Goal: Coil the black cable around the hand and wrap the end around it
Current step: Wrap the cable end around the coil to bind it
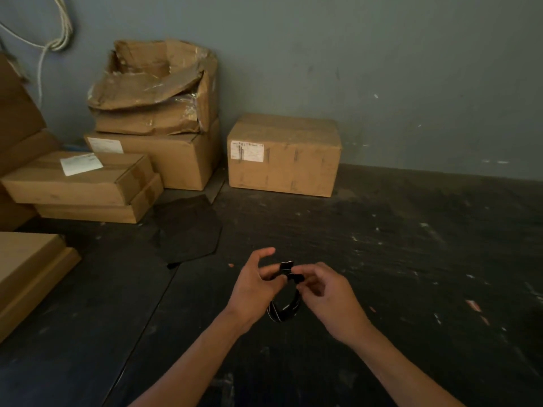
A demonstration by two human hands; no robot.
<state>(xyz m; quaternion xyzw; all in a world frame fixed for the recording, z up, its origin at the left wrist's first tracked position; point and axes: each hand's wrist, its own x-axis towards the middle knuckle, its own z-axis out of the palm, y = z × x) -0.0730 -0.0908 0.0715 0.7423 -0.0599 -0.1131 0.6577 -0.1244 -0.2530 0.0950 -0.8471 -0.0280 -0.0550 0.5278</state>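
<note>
A small bundle of black cable (282,311) hangs between my two hands above the dark floor. Its loops droop below my fingers, and two black plug ends (291,271) stick up between my fingertips. My left hand (255,286) pinches the cable on the left side, with the index finger raised. On the right side, my right hand (326,292) has its fingers curled around the upper part of the bundle. How the end lies around the coil is hidden by my fingers.
Cardboard boxes stand against the grey wall: a sealed one (283,155) ahead and a stack with a torn box (152,89) at the left. A flat box (29,271) lies near left. A dark sheet (188,230) lies on the floor.
</note>
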